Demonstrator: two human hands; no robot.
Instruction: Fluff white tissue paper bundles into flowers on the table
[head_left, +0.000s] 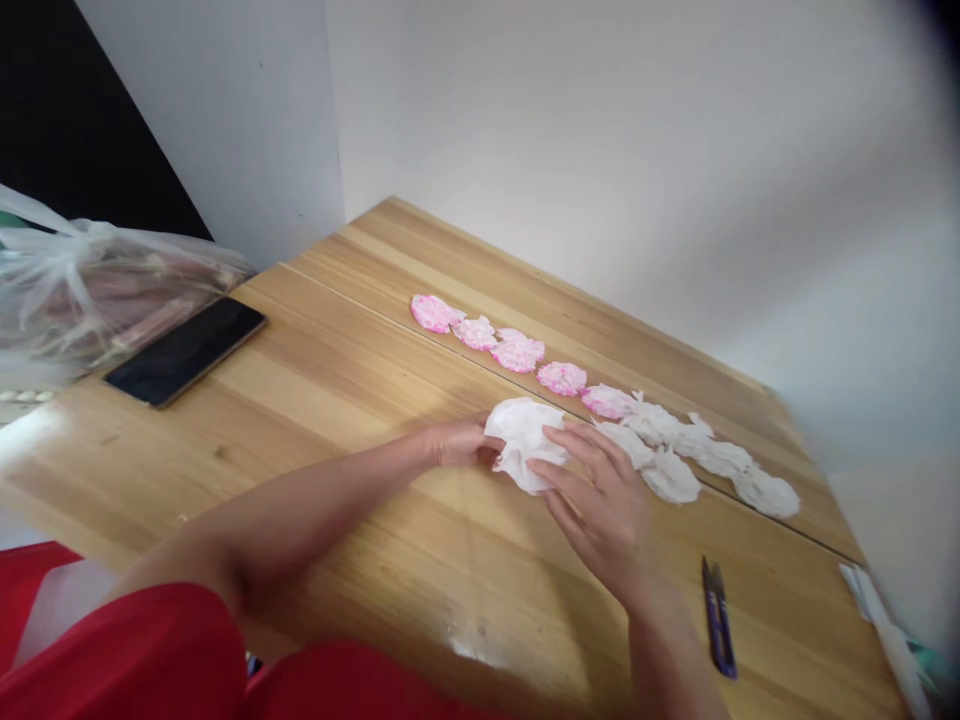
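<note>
A white tissue-paper flower (525, 440) with crumpled, spread layers is held above the wooden table. My left hand (466, 442) grips it from behind on the left, its fingertips mostly hidden by the paper. On the other side, my right hand (600, 490) has its bent fingers on the right edge of the paper layers, thumb below. Just beyond my hands, several plain white paper flowers (673, 474) lie in a cluster. A row of paper flowers with pink edges (517, 350) continues from them toward the far left.
Small purple-handled thread snips (718, 618) lie to the right of my right arm. On the left are a black phone (187, 350) and a tied clear plastic bag (112, 290). Walls border the table (360, 360) behind. White folded paper (885, 630) sits at the right edge.
</note>
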